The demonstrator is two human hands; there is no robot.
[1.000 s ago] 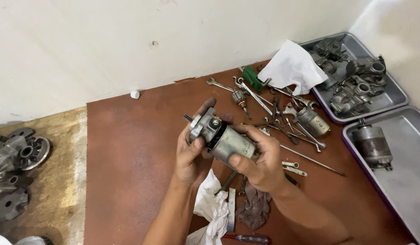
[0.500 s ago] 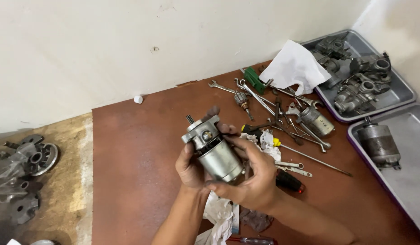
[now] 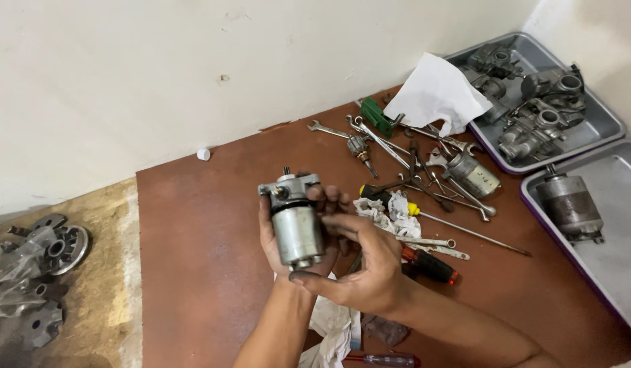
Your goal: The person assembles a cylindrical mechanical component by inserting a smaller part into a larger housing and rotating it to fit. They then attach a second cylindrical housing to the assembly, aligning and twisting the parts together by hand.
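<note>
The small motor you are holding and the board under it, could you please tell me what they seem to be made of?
The small motor looks like metal: a dull grey cylindrical can with a paler cast-looking cap and soft glints, cradled by the left hand and right hand. The board appears to be reddish-brown hardboard or laminate, matt and scuffed; which one is unclear.

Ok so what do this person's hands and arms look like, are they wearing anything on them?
Both the left hand and the right hand are bare: no gloves, rings, watch or wristband show. The forearms are bare too, with no sleeve reaching into view. Dark smudges, perhaps grease, mark the fingertips.
</note>
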